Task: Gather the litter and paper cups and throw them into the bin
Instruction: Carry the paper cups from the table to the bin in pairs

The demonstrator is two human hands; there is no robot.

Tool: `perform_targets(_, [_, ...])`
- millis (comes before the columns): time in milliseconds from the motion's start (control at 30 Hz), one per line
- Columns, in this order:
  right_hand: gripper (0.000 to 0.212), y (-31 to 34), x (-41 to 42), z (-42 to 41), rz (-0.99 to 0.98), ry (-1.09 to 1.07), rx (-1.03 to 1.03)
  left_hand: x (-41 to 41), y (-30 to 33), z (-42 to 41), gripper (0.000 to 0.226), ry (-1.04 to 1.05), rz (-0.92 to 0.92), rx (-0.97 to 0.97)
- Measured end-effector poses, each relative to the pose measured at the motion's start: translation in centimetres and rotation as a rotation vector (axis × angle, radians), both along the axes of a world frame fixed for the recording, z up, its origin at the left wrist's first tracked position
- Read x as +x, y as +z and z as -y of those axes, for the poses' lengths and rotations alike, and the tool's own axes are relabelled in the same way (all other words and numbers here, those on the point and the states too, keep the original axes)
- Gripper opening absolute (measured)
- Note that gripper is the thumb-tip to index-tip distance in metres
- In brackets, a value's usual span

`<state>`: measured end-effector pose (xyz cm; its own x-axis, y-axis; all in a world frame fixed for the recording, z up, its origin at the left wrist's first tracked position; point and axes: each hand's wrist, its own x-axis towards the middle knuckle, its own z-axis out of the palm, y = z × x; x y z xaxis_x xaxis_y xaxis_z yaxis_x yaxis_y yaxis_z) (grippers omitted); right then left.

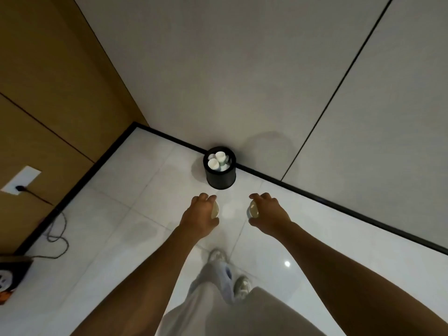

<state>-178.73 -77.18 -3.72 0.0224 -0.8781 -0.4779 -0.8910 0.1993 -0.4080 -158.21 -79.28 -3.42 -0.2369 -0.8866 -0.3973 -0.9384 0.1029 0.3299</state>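
A small black round bin (220, 178) stands on the white tiled floor against the wall's black skirting. Several white paper cups (216, 160) lie inside it. My left hand (200, 214) grips a paper cup (215, 210) on its side, the mouth facing right. My right hand (269, 212) grips another paper cup (254, 209), its mouth facing left. Both hands hover above the floor, a short way in front of the bin and apart from it.
A brown panelled wall on the left carries a white socket (20, 181) with a black cable (54, 229) trailing over the floor. A dark object (11, 272) sits at the left edge. My legs and shoes (218, 255) are below the hands.
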Motion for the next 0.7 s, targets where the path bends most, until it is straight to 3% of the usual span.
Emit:
perform_targets(400, [0.067,-3.0,0.9,24.2,-0.017,0.124,-0.006,1.3,-4.0,21.9,0.064,0.146,-0.020,0.018])
perform_targets(700, [0.066,-4.5,0.3,37.6,-0.003,0.277,0.021,-0.2,-6.3,31.5,0.064,0.339,-0.058,0.059])
